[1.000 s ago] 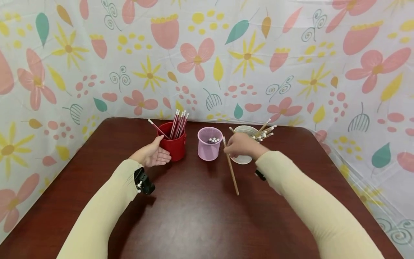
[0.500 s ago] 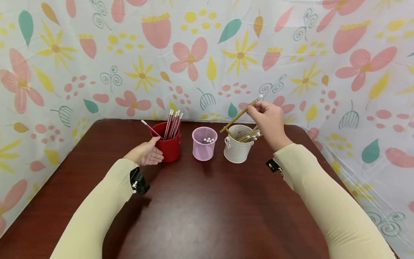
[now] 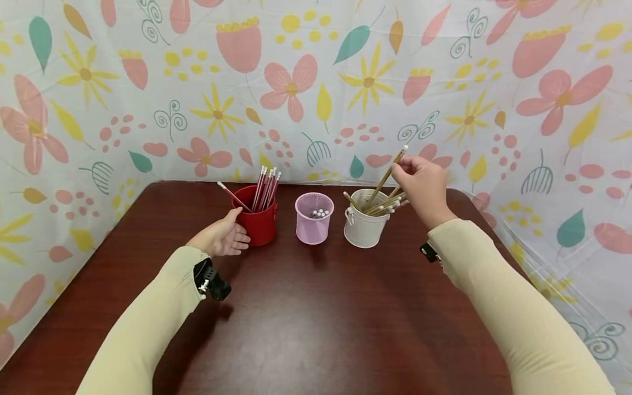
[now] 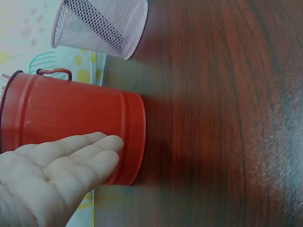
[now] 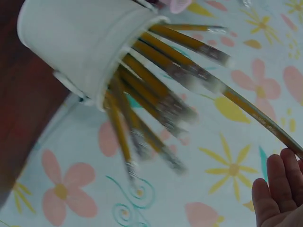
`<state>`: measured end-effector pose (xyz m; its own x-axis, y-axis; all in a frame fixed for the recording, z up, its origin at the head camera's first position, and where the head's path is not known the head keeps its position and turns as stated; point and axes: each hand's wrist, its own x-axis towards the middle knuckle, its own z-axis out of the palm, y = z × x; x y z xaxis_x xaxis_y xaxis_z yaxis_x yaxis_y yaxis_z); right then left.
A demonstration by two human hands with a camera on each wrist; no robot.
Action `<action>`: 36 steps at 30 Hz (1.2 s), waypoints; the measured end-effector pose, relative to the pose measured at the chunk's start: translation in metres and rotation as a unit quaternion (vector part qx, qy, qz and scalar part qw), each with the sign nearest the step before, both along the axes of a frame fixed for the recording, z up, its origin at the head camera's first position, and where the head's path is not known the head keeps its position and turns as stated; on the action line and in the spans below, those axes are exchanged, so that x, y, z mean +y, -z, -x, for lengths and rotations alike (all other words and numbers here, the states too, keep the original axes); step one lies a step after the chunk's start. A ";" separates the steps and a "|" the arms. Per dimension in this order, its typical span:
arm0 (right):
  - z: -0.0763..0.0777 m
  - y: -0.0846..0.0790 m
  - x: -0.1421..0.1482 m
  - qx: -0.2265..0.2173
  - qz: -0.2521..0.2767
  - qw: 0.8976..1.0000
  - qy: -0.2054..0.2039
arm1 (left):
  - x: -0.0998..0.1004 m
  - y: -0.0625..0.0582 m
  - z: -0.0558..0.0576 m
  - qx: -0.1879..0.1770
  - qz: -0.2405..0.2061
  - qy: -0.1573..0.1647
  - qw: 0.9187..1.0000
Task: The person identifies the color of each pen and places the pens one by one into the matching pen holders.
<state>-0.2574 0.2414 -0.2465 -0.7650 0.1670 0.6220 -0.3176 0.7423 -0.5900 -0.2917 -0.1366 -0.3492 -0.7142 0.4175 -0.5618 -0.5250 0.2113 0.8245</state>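
My left hand (image 3: 222, 236) lies against the near left side of a red bucket (image 3: 260, 226), its fingers straight; the left wrist view shows the open palm of this hand (image 4: 61, 170) beside the bucket wall (image 4: 75, 113). Several dark pink pencils (image 3: 266, 189) with white erasers stand in that bucket, one leaning left. At the right, my right hand (image 3: 422, 184) pinches a gold-coloured pencil (image 3: 387, 176) near its eraser end. The pencil's lower end is inside a white bucket (image 3: 364, 230), among several similar pencils (image 5: 156, 61) leaning mostly right.
A pink mesh cup (image 3: 312, 227) stands between the two buckets, holding several white-ended pencils (image 3: 321, 213) sunk low inside. All three containers stand near the back of a dark brown table (image 3: 306, 307). A flower-patterned cloth (image 3: 291, 120) hangs right behind.
My right hand has carried the pencil from left of the white bucket to above it, and its lower end has gone inside. My left hand has stayed at the red bucket.
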 end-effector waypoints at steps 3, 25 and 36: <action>0.003 0.011 0.003 -0.031 -0.014 0.999 -0.015 | 0.001 0.002 -0.001 -0.004 -0.012 -0.006 1.000; 0.017 0.031 -0.002 -0.264 -0.262 0.927 -0.050 | 0.010 0.008 0.005 -0.017 -0.024 -0.034 0.999; 0.008 0.025 -0.002 -0.248 -0.272 0.927 -0.067 | 0.009 0.010 0.007 -0.015 -0.017 -0.042 0.999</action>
